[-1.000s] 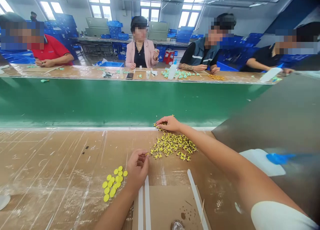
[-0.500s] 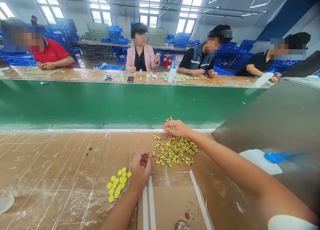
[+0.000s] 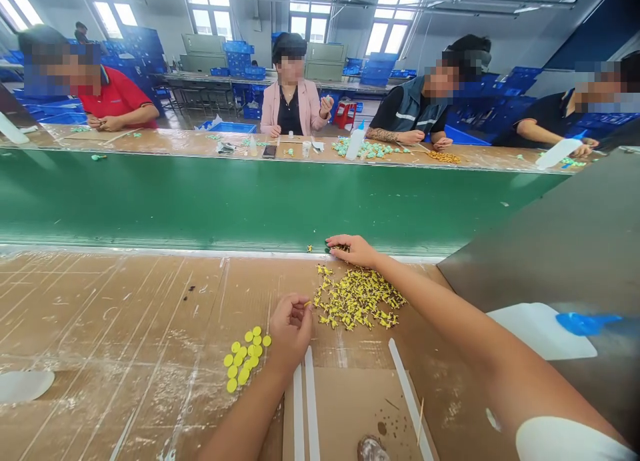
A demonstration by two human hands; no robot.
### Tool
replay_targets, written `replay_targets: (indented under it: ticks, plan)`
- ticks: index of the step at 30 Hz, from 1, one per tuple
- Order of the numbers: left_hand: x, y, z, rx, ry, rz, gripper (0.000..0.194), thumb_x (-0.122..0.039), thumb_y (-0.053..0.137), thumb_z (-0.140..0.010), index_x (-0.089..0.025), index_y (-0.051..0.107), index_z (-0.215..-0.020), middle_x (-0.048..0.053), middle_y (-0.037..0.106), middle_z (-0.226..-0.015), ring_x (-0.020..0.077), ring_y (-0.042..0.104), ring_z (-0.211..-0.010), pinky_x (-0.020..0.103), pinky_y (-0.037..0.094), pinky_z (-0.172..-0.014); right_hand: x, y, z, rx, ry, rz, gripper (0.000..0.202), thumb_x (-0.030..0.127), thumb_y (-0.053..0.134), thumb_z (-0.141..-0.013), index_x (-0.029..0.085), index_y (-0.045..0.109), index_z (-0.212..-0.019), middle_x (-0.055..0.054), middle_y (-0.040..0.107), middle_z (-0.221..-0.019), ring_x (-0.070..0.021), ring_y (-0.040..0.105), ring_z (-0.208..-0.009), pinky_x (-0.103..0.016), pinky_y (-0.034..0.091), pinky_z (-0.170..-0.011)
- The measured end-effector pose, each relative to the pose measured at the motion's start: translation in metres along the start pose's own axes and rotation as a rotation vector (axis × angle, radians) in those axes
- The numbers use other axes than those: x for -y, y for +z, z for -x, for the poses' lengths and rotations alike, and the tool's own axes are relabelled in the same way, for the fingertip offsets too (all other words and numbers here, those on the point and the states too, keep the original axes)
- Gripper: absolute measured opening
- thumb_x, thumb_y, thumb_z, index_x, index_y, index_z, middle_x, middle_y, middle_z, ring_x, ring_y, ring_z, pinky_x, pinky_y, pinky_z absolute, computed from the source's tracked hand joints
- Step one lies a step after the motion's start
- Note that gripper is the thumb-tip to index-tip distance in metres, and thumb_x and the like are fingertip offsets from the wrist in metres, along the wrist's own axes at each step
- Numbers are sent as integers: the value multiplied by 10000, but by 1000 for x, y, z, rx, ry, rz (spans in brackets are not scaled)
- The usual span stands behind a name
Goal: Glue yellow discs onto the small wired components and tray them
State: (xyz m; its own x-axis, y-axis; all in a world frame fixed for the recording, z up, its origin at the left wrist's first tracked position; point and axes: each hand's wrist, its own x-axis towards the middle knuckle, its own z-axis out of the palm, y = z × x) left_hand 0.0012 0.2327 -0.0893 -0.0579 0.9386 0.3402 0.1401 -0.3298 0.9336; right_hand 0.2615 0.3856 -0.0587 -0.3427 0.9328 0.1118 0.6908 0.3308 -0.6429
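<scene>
My left hand [image 3: 293, 327] is closed, with a small yellow disc [image 3: 307, 303] pinched at its fingertips, just left of a pile of small yellow and black pieces [image 3: 357, 297]. Several yellow discs [image 3: 243, 367] lie on the table to the left of this hand. My right hand [image 3: 354, 251] reaches over the table's far edge, palm down above a few of the small pieces, fingers extended and apart. One loose piece [image 3: 310, 248] lies left of it, on the green belt's near edge.
A cardboard sheet [image 3: 350, 407] with white strips lies in front of me. On the right are a metal panel [image 3: 550, 247] and a white bottle with a blue cap [image 3: 545, 331]. Across the green belt [image 3: 225, 201], several people sit at another table [image 3: 175, 141].
The view has shifted slightly to the right in the room's scene. My right hand has flattened over the pieces at the belt's edge, covering more of them. My left hand still pinches the disc.
</scene>
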Motion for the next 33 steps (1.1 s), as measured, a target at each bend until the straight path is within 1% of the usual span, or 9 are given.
replay_targets:
  ticks: [2,11,13,16,20,24,29,31,33]
  plan:
    - [0,0,0,-3,-2,-1,98,-253,627,-868,-205,653,-950,67,657,-916,158,634,-767,276,531,-653,9,-4,6,23,7,-29,349,458,626,-825,229,736,-1064,-61,729,-1129,-235,681,-1051,-410,517,-971]
    - [-4,0,-1,-22,-15,28,107,-275,638,-855,-209,668,-934,67,665,-903,165,638,-764,277,527,-651,42,-18,35,97,14,-129,436,566,578,-849,193,760,-984,-56,764,-932,-205,714,-791,-321,580,-726]
    - [-4,0,-2,-12,-16,31,103,-273,637,-855,-209,667,-930,67,666,-902,165,639,-768,278,528,-657,43,-18,32,50,27,-115,485,580,469,-914,199,767,-951,-58,764,-936,-222,717,-861,-358,575,-808]
    - [-4,0,-1,-6,-16,25,103,-268,632,-860,-207,664,-935,67,667,-906,164,639,-774,277,529,-658,39,-14,18,-82,47,-59,550,558,328,-973,204,734,-1083,-86,711,-1172,-274,638,-1144,-478,466,-1037]
    - [-2,0,0,-19,-15,16,105,-267,628,-866,-206,658,-946,67,661,-909,160,634,-768,274,529,-646,34,0,-2,-16,0,-30,443,542,481,-921,246,706,-1161,-57,657,-1285,-282,546,-1282,-500,376,-1128]
    - [-2,0,-1,-9,-12,11,95,-264,622,-872,-206,655,-940,65,655,-896,159,629,-761,268,525,-633,40,10,2,104,-54,-62,407,540,540,-889,253,735,-1103,-42,710,-1189,-263,626,-1170,-441,446,-1067]
    - [-3,-1,-1,18,-39,28,94,-252,622,-877,-204,651,-953,66,650,-912,153,627,-762,262,516,-634,44,1,21,158,-7,-169,574,645,440,-909,178,730,-1075,-70,767,-904,-208,725,-752,-344,579,-749]
    - [-4,-1,1,15,-46,33,98,-251,623,-877,-200,650,-956,66,650,-919,152,629,-766,259,517,-638,39,-5,23,115,17,-198,681,668,305,-945,145,715,-1095,-105,764,-917,-214,729,-770,-351,583,-749]
    - [-6,-1,2,4,-30,25,98,-251,620,-879,-197,647,-956,64,648,-926,148,630,-771,255,520,-644,32,-9,19,20,33,-190,764,657,166,-968,132,685,-1164,-142,743,-1044,-247,710,-965,-406,555,-886]
